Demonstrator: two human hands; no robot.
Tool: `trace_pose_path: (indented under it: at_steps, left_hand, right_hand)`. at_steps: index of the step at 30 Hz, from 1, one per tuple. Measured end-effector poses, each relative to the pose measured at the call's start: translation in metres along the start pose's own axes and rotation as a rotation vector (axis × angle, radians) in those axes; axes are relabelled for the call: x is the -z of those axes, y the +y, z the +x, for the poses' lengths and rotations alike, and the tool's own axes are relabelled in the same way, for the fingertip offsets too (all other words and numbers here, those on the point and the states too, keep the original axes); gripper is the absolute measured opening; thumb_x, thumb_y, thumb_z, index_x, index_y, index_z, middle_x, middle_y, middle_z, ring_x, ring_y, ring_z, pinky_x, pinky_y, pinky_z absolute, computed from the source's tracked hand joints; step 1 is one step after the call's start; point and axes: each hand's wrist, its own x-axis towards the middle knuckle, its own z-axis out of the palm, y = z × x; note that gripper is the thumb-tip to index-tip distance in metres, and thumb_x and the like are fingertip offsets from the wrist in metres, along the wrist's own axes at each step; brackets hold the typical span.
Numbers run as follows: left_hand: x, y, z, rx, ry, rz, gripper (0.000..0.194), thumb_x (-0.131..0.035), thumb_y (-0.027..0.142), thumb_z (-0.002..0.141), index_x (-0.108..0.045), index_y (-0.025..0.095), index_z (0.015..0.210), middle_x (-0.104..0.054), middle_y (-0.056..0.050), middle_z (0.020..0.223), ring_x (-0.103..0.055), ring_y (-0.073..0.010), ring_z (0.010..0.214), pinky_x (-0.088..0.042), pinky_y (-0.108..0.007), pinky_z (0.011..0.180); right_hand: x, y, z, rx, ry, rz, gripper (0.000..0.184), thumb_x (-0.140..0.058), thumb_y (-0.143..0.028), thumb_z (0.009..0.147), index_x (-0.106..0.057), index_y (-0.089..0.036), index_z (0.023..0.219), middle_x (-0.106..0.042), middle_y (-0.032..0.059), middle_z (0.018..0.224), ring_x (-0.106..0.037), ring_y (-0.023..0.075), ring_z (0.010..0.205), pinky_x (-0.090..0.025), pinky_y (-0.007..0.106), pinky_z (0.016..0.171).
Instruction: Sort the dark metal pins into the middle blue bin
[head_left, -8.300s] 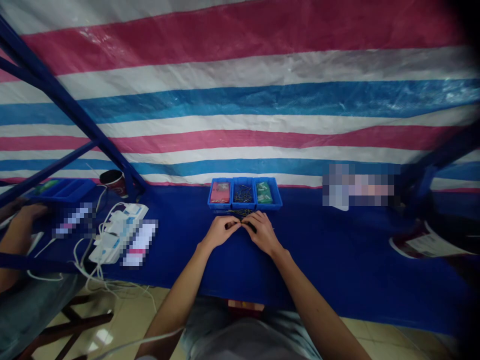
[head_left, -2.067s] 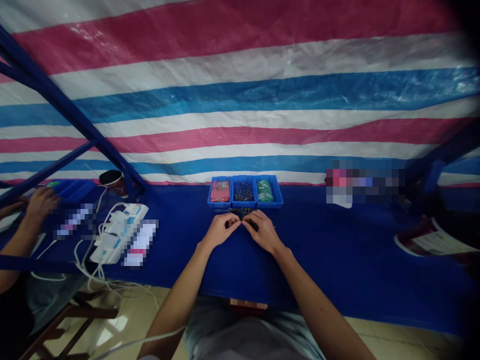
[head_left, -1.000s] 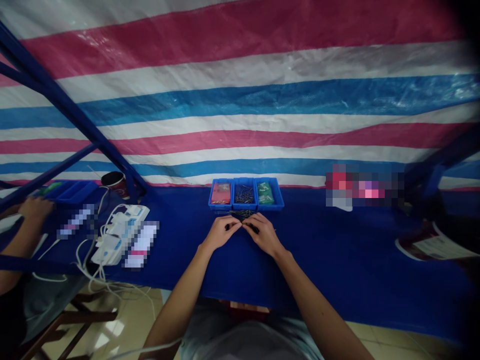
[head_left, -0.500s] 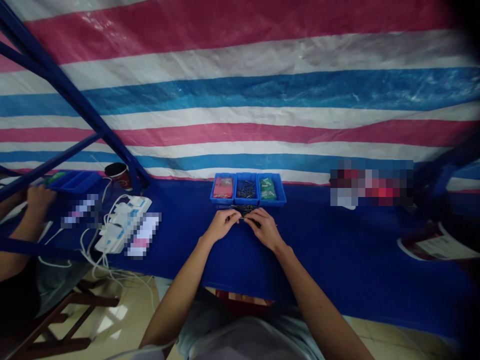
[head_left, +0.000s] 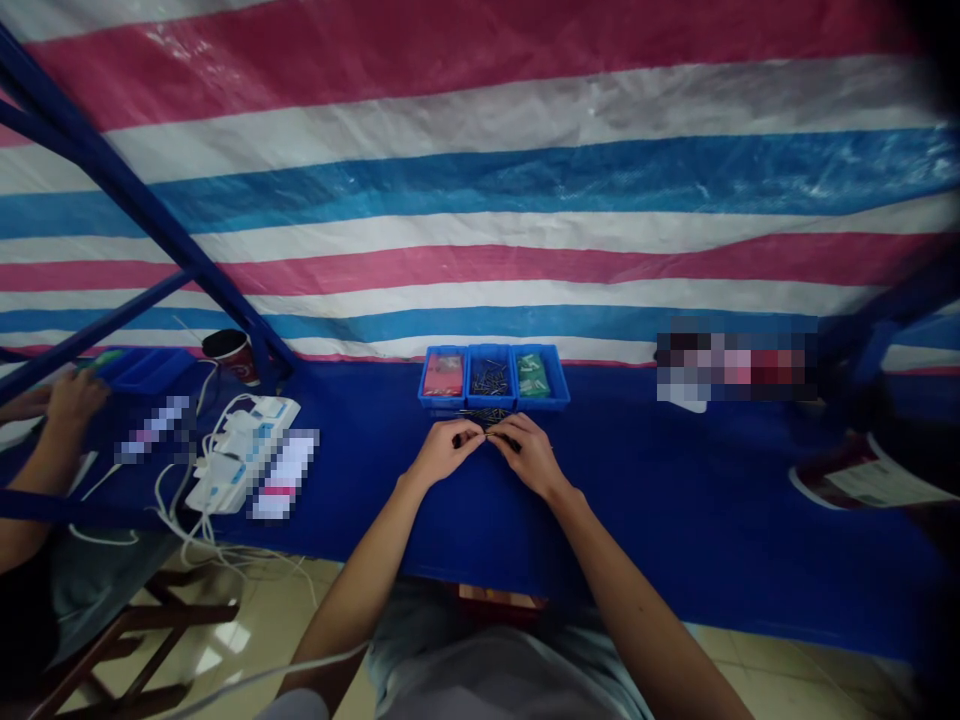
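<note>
Piece (head_left: 487, 434) between left hand (head_left: 445, 450) and right hand (head_left: 528, 456) too small to identify, far-right objects (head_left: 739, 362) pixelated

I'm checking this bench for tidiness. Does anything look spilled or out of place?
Yes: thin dark pieces lie heaped on the table just in front of the middle blue bin, outside it, though similar ones are inside; possibly spilled or set out. White cables by the power strip also look tangled.
</note>
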Motion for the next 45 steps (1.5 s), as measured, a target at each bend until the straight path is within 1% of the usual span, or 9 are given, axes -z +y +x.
trace_pose_path:
  at_steps: [9, 15, 19, 24, 28, 33, 40, 42, 45]
  left_hand:
    - [-0.001, -0.003, 0.0, -0.001, 0.02, 0.006, 0.028, -0.059, 0.039, 0.094, -0.073, 0.016, 0.088, -0.069, -0.003, 0.077, -0.056, -0.013, 0.065, -0.043, -0.024, 0.065]
    - [0.001, -0.001, -0.001, -0.017, 0.0, 0.001, 0.027, -0.058, 0.037, 0.095, -0.073, 0.015, 0.088, -0.07, -0.004, 0.08, -0.054, -0.0125, 0.065, -0.042, -0.024, 0.064]
    - [0.001, 0.0, 0.0, -0.011, 0.018, -0.006, 0.027, -0.059, 0.037, 0.094, -0.072, 0.015, 0.09, -0.069, -0.003, 0.078, -0.054, -0.012, 0.064, -0.041, -0.023, 0.063]
    - [0.0, -0.001, -0.001, -0.002, 0.02, -0.005, 0.028, -0.058, 0.038, 0.094, -0.072, 0.014, 0.09, -0.068, -0.002, 0.076, -0.056, -0.012, 0.064, -0.042, -0.022, 0.063]
    - [0.001, -0.001, 0.0, 0.0, 0.027, 0.001, 0.028, -0.059, 0.039, 0.094, -0.073, 0.015, 0.091, -0.068, -0.002, 0.075, -0.056, -0.0121, 0.063, -0.043, -0.023, 0.063]
    - [0.001, 0.0, 0.0, 0.01, 0.032, -0.017, 0.026, -0.06, 0.038, 0.094, -0.073, 0.015, 0.091, -0.069, -0.002, 0.076, -0.059, -0.0128, 0.065, -0.044, -0.023, 0.064]
    - [0.0, 0.0, 0.001, 0.005, 0.024, -0.023, 0.026, -0.06, 0.037, 0.094, -0.073, 0.014, 0.09, -0.069, -0.003, 0.076, -0.058, -0.0133, 0.066, -0.042, -0.023, 0.063]
    - [0.0, 0.0, 0.001, 0.002, 0.023, -0.026, 0.027, -0.059, 0.037, 0.094, -0.073, 0.014, 0.09, -0.069, -0.003, 0.075, -0.058, -0.0131, 0.065, -0.042, -0.023, 0.063]
    - [0.0, -0.001, 0.0, 0.004, 0.025, -0.026, 0.028, -0.058, 0.038, 0.095, -0.072, 0.015, 0.09, -0.069, -0.003, 0.075, -0.057, -0.0131, 0.065, -0.041, -0.023, 0.063]
  right_hand:
    - [-0.001, -0.001, 0.0, 0.01, -0.025, 0.001, 0.016, -0.055, -0.029, 0.099, -0.071, -0.024, 0.097, -0.068, 0.0064, 0.094, -0.06, 0.0223, 0.09, -0.049, 0.039, 0.083]
    - [0.003, -0.007, 0.002, 0.0, -0.058, -0.124, 0.018, -0.056, -0.03, 0.099, -0.068, -0.023, 0.088, -0.069, 0.0048, 0.093, -0.06, 0.0217, 0.089, -0.041, 0.039, 0.082]
    - [0.004, -0.008, 0.002, -0.012, -0.061, -0.153, 0.011, -0.059, -0.03, 0.098, -0.068, -0.023, 0.095, -0.07, 0.0038, 0.092, -0.06, 0.0219, 0.09, -0.037, 0.038, 0.081]
    - [0.003, -0.005, 0.002, -0.025, -0.068, -0.12, 0.012, -0.056, -0.026, 0.099, -0.067, -0.023, 0.095, -0.07, 0.0043, 0.097, -0.06, 0.0219, 0.093, -0.037, 0.037, 0.082]
    - [0.004, -0.006, 0.002, -0.026, -0.068, -0.104, 0.015, -0.054, -0.028, 0.1, -0.067, -0.023, 0.094, -0.069, 0.0044, 0.096, -0.06, 0.0214, 0.091, -0.037, 0.037, 0.083]
    - [0.005, -0.008, 0.003, -0.028, -0.076, -0.11, 0.023, -0.049, -0.032, 0.102, -0.066, -0.022, 0.09, -0.067, 0.0048, 0.091, -0.059, 0.0207, 0.088, -0.037, 0.036, 0.082]
    - [0.006, -0.01, 0.004, -0.066, -0.113, -0.157, 0.035, -0.037, -0.034, 0.106, -0.055, -0.02, 0.079, -0.061, 0.0033, 0.08, -0.056, 0.019, 0.081, -0.037, 0.034, 0.079]
    - [0.007, -0.011, 0.004, -0.072, -0.108, -0.143, 0.034, -0.038, -0.033, 0.105, -0.056, -0.021, 0.079, -0.061, 0.0032, 0.081, -0.056, 0.019, 0.081, -0.037, 0.034, 0.08]
    - [0.008, -0.01, 0.003, -0.081, -0.078, -0.089, 0.021, -0.046, -0.032, 0.103, -0.06, -0.022, 0.09, -0.063, 0.0036, 0.086, -0.057, 0.0195, 0.082, -0.039, 0.034, 0.08]
